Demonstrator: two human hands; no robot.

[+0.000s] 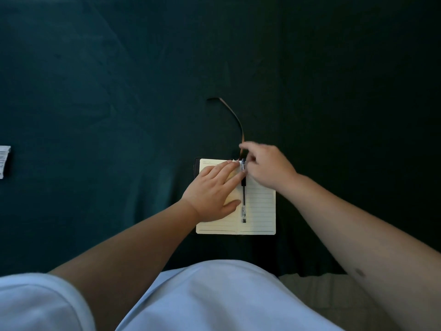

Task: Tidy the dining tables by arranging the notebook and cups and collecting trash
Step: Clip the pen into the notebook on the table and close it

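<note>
An open notebook (259,212) with cream lined pages lies on the dark green tablecloth (119,91), just ahead of me. A black and clear pen (243,201) rests along its centre fold. A brown ribbon bookmark (235,117) curls away from the top of the notebook across the cloth. My left hand (213,189) lies flat on the left page, fingers spread toward the fold. My right hand (267,164) is over the top of the right page, its fingertips pinched at the ribbon and the top of the pen; which of the two it grips is unclear.
A white printed paper (4,161) lies at the far left edge of the view. The table's near edge runs just in front of my light blue shirt. No cups are in view.
</note>
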